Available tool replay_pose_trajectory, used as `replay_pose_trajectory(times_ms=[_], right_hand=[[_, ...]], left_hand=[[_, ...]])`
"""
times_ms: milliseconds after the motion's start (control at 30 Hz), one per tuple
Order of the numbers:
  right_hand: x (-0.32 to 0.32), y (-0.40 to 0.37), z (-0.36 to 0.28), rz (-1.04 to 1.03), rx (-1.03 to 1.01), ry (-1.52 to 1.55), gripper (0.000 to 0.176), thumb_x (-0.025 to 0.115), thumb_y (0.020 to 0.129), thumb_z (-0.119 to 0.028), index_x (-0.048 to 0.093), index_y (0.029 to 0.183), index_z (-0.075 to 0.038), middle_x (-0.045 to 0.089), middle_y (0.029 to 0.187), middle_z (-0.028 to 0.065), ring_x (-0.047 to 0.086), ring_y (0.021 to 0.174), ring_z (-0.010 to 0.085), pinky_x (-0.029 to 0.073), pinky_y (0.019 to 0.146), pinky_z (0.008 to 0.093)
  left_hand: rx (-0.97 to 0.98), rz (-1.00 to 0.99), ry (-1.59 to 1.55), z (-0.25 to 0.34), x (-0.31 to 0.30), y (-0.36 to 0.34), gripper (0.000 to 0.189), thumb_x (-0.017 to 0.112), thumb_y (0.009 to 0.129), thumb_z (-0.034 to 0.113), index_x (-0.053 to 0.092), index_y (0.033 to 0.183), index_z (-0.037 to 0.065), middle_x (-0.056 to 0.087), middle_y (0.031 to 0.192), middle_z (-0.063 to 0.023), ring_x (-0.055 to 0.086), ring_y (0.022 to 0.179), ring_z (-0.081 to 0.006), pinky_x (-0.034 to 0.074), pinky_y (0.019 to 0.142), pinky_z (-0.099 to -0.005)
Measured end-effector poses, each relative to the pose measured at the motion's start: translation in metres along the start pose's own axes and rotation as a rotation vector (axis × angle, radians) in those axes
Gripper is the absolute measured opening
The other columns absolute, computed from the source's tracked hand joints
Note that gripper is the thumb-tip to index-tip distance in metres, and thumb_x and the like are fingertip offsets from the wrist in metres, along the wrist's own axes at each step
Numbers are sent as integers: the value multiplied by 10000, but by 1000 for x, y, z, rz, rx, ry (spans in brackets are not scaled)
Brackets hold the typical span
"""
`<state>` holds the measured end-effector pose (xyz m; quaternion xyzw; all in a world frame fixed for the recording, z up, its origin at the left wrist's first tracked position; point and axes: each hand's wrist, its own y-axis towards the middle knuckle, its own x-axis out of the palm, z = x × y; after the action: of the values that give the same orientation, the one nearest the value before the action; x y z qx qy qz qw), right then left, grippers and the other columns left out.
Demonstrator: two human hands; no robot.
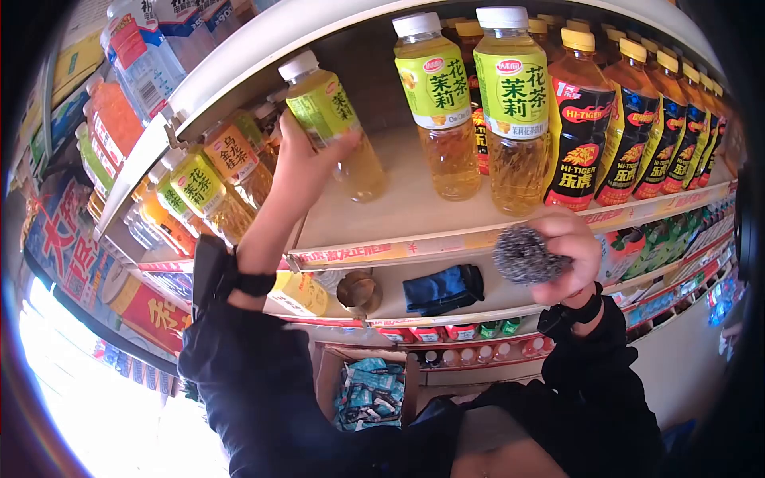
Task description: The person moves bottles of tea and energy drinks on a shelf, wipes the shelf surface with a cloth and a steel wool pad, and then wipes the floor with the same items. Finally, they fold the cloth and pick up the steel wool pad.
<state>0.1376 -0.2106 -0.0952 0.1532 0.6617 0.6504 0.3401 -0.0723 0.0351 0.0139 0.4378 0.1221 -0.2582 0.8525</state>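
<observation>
My left hand (pixel 301 163) is closed around a jasmine tea bottle (pixel 327 107) with a white cap and green label. The bottle leans a little over the upper shelf (pixel 366 223), its lower end blurred. In front of the shelf edge, my right hand (pixel 575 248) is closed on a bunched, fuzzy dark-grey cloth (pixel 526 255). Two more jasmine tea bottles, one nearer the middle (pixel 437 111) and one to its right (pixel 512 107), stand upright on the shelf above my right hand.
Rows of Hi-Tiger bottles (pixel 580 119) fill the shelf's right side. More tea bottles (pixel 199 187) stand at the left. On the lower shelf are a folded dark-blue cloth (pixel 443 288) and a brass-coloured cup (pixel 358 293). Below, a cardboard box (pixel 327 382) holds teal packets.
</observation>
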Motion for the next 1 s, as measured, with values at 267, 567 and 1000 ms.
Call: replay_pose_trajectory(times_ms=[267,567,1000], right_hand=[[6,-6,-5,127,84,-63,388,680,696,-118,454,993,-12,599,875,202,603,710,288,476,615,380],[8,-11,-6,122,123,-93,420,671,758,-129,408,1048,20,571,953,225,600,806,267,491,696,364],[8,-13,-10,77,179,-91,416,653,741,-71,399,1057,23,553,1006,244,576,851,244,478,755,333]], left_hand=[[111,-189,-370,59,47,-28,690,735,788,164,292,1292,4,552,1151,-140,574,1044,-200,486,849,-314],[77,-106,-422,57,70,-34,681,727,790,232,334,1298,5,550,1157,-156,565,1054,-234,466,897,-354],[-43,-279,-200,53,88,-60,697,636,845,342,308,1289,-84,620,996,-277,616,935,-401,483,801,-415]])
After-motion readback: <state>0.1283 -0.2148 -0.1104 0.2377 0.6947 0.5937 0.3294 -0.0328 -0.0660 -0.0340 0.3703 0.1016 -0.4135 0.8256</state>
